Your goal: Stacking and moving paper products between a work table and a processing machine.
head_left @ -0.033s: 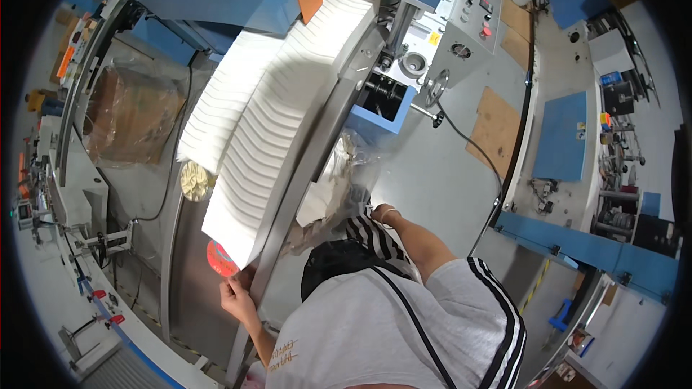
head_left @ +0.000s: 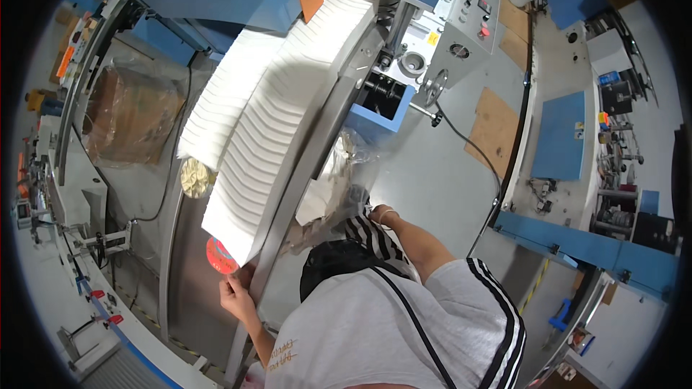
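Two long rows of stacked white folded paper (head_left: 267,122) lie in a sloping metal chute (head_left: 317,144) of a blue machine. At the near end of the stack sits a red round disc (head_left: 220,256). My left hand (head_left: 235,297) is just below it, fingertips pinching its lower edge. My right hand (head_left: 378,214) reaches over the right side of the chute and grips a crumpled clear plastic bag (head_left: 337,187) with white paper in it. My grey shirt and dark cap hide what lies beneath them.
A grey control box (head_left: 461,25) with buttons and a handwheel stands at the chute's far end. A brown carton wrapped in plastic (head_left: 130,115) sits to the left. A yellowish wad (head_left: 194,176) lies beside the stack. Blue benches (head_left: 559,137) run along the right, and a black cable crosses the floor.
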`<state>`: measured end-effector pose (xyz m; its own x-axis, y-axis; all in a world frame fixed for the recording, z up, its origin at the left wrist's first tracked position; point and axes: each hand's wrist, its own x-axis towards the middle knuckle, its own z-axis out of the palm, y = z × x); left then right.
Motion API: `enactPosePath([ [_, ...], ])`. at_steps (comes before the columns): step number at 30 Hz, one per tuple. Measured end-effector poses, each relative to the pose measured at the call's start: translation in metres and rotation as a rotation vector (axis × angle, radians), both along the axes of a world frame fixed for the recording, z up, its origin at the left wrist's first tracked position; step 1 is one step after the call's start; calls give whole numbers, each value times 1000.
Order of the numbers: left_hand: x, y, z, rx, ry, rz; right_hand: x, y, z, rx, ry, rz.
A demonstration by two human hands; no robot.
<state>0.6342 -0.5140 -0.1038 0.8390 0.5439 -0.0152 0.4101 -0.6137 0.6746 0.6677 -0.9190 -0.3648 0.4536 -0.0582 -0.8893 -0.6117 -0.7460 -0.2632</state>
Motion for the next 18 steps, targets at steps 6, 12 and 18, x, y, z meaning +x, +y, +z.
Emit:
enactPosePath([
  [6,-1,7,-11,-115,-240,-115,-40,46,3,-10,-103,-132],
  [12,2,7,-13,-298,-298,-113,-73,76,14,-84,-344,-9],
  [18,3,-2,4,-245,-260,-148,-76,87,1,-21,-322,-27],
])
